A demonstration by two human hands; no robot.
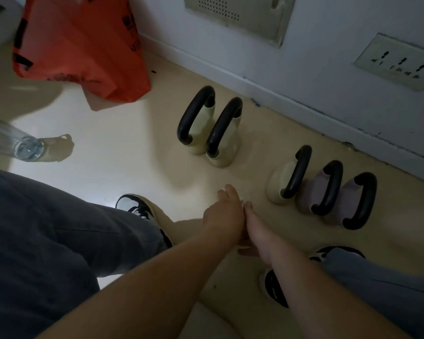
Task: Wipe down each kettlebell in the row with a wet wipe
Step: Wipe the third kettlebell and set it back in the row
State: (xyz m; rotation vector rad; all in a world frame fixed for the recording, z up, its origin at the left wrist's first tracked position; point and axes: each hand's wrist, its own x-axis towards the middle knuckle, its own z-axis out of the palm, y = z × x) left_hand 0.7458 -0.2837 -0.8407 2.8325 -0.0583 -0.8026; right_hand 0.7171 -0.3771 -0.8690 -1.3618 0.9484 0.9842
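Observation:
Five kettlebells with black handles stand along the wall. Two cream kettlebells (201,133) (224,145) form the left pair. Further right stand a third cream kettlebell (279,182) and two pale purple kettlebells (309,194) (350,194). My left hand (223,211) and my right hand (252,233) meet low over the floor in front of the gap between the two groups. A small white wet wipe (241,199) shows between them; both hands seem to pinch it. Most of the wipe is hidden by my hands.
An orange bag (83,45) lies on the floor at the back left. A clear plastic bottle (15,140) lies at the left edge. My knees and black-and-white shoes (137,206) (274,287) flank the hands. A wall socket (399,62) sits above the right kettlebells.

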